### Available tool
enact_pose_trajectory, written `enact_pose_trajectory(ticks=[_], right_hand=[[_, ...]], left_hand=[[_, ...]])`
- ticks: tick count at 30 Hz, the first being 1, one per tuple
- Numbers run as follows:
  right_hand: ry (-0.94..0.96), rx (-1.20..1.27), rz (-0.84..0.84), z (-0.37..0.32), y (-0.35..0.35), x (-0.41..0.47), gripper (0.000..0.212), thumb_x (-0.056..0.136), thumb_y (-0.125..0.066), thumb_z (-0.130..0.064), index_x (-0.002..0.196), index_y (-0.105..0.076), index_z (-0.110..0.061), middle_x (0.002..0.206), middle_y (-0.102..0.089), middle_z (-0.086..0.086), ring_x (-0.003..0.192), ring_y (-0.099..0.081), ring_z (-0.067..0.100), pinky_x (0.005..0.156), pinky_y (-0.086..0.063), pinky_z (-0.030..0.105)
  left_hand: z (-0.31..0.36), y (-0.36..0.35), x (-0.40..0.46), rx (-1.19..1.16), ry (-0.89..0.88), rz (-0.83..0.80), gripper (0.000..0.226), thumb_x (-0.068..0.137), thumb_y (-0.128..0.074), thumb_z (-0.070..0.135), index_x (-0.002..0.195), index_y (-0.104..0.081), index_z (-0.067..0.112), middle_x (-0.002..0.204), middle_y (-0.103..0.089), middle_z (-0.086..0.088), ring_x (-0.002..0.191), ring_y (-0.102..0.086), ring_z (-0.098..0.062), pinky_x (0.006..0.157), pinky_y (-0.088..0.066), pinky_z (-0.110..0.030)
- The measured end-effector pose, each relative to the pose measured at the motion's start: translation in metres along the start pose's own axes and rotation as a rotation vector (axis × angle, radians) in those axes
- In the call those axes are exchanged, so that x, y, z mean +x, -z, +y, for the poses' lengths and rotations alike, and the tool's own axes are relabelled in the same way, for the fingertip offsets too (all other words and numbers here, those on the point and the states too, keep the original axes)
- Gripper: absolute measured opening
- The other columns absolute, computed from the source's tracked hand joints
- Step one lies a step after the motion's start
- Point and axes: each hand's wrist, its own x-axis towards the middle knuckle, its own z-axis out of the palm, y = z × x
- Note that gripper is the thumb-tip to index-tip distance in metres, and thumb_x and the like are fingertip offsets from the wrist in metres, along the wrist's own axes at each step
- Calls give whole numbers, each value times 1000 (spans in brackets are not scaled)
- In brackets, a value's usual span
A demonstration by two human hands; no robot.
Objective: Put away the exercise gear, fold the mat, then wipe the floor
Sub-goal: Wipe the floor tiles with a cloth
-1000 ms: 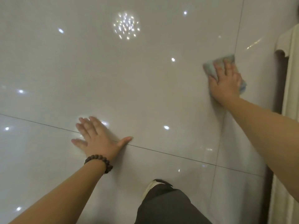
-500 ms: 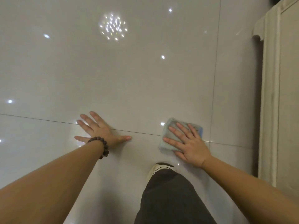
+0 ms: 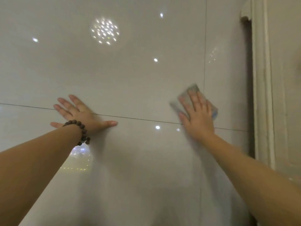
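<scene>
Cloth [image 3: 182, 98] lay flat on the glossy floor [image 3: 130, 70] under the right hand [image 3: 197, 118], fingers [image 3: 194, 99] spread, left hand [image 3: 81, 114] braced flat; even pressure and overlapping strokes would suit.

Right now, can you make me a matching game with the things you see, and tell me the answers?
Things:
1. left hand
2. right hand
3. cloth
4. bracelet

Descriptions:
A. dark beads around a wrist
B. pale grey-blue, pressed flat under a palm
C. fingers spread, resting bare on the floor
D. pressing the rag near the cream panel

Pairs: 1-C, 2-D, 3-B, 4-A
</scene>
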Motion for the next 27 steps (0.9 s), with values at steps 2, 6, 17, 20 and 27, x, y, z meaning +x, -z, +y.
enact_pose_trajectory(ticks=[2,6,17,20,27], right_hand=[[124,9,-37,-15,-10,-92,52,94,-33,-49,145,-32,-38,158,-20,1,146,-14,28,113,-16,56],[292,19,-114,-13,-12,-125,51,92,-38,-48,143,-34,-41,156,-23,-1,145,-17,28,113,-15,55],[-81,18,-93,-20,-2,44,54,95,-30,-53,147,-17,-44,160,-4,-4,147,1,23,116,3,48],[27,22,-111,-30,-8,-26,57,92,-20,-59,147,-18,-43,160,-10,-2,147,-2,24,116,-1,49],[271,-21,-116,-66,-27,-146,50,97,-25,-53,146,-24,-42,158,-19,0,146,-12,27,114,-12,55]], left_hand=[[0,-3,3,12,14,16,176,7,-52,90,142,34,18,151,37,-12,140,31,-33,105,3,-72],[-1,-5,5,16,4,34,174,11,-54,90,143,33,17,152,36,-13,141,30,-34,105,2,-72],[-3,-1,-9,-10,-34,65,170,19,-57,89,146,28,15,154,32,-15,142,26,-34,107,0,-71],[-11,0,-15,-71,-112,93,153,43,-68,81,149,20,14,156,26,-14,144,23,-33,108,0,-70],[-107,3,-41,-129,171,237,145,50,-61,81,150,14,9,159,17,-13,146,14,-31,112,-7,-67]])
